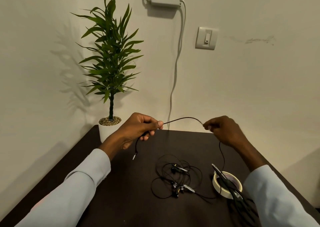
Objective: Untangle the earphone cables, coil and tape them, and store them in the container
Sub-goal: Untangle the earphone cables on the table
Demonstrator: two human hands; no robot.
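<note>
Stretching one earphone cable above the table

Holding a black earphone cable [183, 118] up between both hands, a person in pale long sleeves worked over a dark table [121, 183]. The left hand [138, 130] had its fingers curled round the cable, thumb pressing it against the forefinger, and the plug end [134, 156] hung down below the fist. The right hand [221, 131] pinched the same cable with bunched fingertips, and from there the cable dropped toward a roll of masking tape [226, 184] on the table. A dark tool lay across the roll; it looked like scissors [225, 180] but was partly hidden by the right sleeve.

A loose tangle of earphones [176, 178] lay on the table between the forearms, just left of the tape. No container was in view.

This looked like the untangling step, with one cable being drawn straight and free. The next move probably called for working the trailing length clear of the tangle, then winding it into a coil and reaching for the tape.

A potted plant [110, 124] stood at the table's far left corner, close behind the left hand, and a white wall cable [174, 81] hung behind the far edge. The table's right edge ran near the tape roll. Open table surface lay in front of the hands and to the near left.
</note>
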